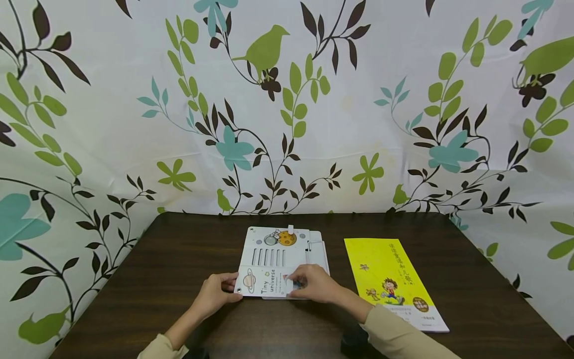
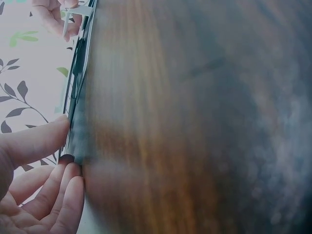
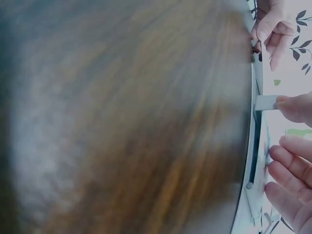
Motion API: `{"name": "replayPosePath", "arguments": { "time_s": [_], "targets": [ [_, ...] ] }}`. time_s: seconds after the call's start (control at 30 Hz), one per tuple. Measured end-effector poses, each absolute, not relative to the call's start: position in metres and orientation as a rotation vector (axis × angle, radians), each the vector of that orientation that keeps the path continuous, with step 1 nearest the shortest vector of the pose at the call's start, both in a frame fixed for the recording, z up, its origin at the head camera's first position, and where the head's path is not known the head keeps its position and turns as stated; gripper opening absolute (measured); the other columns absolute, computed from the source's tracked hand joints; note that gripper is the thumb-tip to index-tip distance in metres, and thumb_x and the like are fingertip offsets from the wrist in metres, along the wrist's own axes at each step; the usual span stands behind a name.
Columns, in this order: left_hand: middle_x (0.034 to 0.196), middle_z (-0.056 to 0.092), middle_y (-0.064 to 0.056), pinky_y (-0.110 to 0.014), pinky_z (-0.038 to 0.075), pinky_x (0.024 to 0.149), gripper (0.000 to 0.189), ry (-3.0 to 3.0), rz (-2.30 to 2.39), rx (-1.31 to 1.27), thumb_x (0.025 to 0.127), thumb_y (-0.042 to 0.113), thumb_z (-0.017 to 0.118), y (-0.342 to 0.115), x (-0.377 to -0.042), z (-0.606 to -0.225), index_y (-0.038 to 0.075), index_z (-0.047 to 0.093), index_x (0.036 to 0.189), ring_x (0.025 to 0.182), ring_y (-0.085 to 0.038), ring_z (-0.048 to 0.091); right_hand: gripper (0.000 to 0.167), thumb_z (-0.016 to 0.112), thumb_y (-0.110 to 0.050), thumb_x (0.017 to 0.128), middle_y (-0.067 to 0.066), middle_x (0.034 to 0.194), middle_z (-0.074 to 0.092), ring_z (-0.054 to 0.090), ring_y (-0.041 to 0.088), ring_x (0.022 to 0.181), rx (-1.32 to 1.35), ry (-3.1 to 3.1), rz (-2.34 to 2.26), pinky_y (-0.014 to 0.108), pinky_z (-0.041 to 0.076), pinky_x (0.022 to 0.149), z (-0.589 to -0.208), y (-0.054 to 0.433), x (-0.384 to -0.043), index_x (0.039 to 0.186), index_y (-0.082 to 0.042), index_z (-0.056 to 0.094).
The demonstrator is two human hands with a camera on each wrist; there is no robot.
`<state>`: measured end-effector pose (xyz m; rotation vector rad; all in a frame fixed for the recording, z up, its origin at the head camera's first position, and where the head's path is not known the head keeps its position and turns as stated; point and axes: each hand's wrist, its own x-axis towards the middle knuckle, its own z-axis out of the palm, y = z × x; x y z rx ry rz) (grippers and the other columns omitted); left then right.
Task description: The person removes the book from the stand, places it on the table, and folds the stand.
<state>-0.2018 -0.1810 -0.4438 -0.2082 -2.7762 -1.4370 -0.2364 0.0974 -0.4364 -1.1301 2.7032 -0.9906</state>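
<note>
A white folding book stand (image 1: 264,257) lies flat on the table, printed with planets, an astronaut and the words "Tiny universe". My left hand (image 1: 218,293) grips its near left corner, thumb on top and fingers beneath; the left wrist view shows this thumb (image 2: 39,139) at the stand's thin edge. Near the stand's front right, my right hand (image 1: 316,283) pinches a small white clip (image 3: 265,103) that sticks out from the edge. The other fingers of that hand lie spread along the panel. A second white clip (image 1: 291,229) stands up at the far edge.
A yellow book (image 1: 381,271) with a cartoon child on its cover lies to the right of the stand, close to my right forearm. The dark wooden table (image 1: 179,249) reaches back to a wall covering (image 1: 336,124) patterned with leaves and birds.
</note>
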Motion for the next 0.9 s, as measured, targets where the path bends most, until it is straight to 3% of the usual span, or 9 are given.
{"name": "replayPosePath", "arguments": {
  "time_s": [0.27, 0.6, 0.9],
  "targets": [
    [0.084, 0.065, -0.007, -0.022, 0.047, 0.058, 0.055, -2.771, -1.439, -0.216, 0.062, 0.002, 0.079, -0.181, -0.201, -0.443, -0.012, 0.059, 0.111, 0.075, -0.017, 0.061, 0.032, 0.073, -0.026, 0.075, -0.004, 0.087, 0.065, 0.055, 0.007, 0.076, -1.106, 2.625, -1.027, 0.02, 0.047, 0.074, -0.433, 0.103, -0.246, 0.099, -0.005, 0.069],
    [0.084, 0.065, -0.008, -0.021, 0.047, 0.058, 0.055, -2.754, -1.47, -0.234, 0.062, 0.001, 0.079, -0.182, -0.199, -0.441, -0.013, 0.058, 0.111, 0.074, -0.018, 0.061, 0.034, 0.069, -0.019, 0.08, 0.009, 0.098, 0.065, 0.059, 0.022, 0.092, -0.85, 2.779, -1.192, 0.039, 0.048, 0.084, -0.427, 0.108, -0.289, 0.106, 0.001, 0.064],
    [0.084, 0.065, -0.008, -0.021, 0.048, 0.059, 0.056, -2.743, -1.489, -0.258, 0.062, 0.001, 0.08, -0.184, -0.201, -0.445, -0.013, 0.058, 0.111, 0.075, -0.017, 0.061, 0.033, 0.07, -0.01, 0.078, 0.01, 0.098, 0.064, 0.058, 0.023, 0.093, -0.65, 2.867, -1.255, 0.039, 0.048, 0.084, -0.436, 0.107, -0.335, 0.108, 0.001, 0.063]
  ]
}}
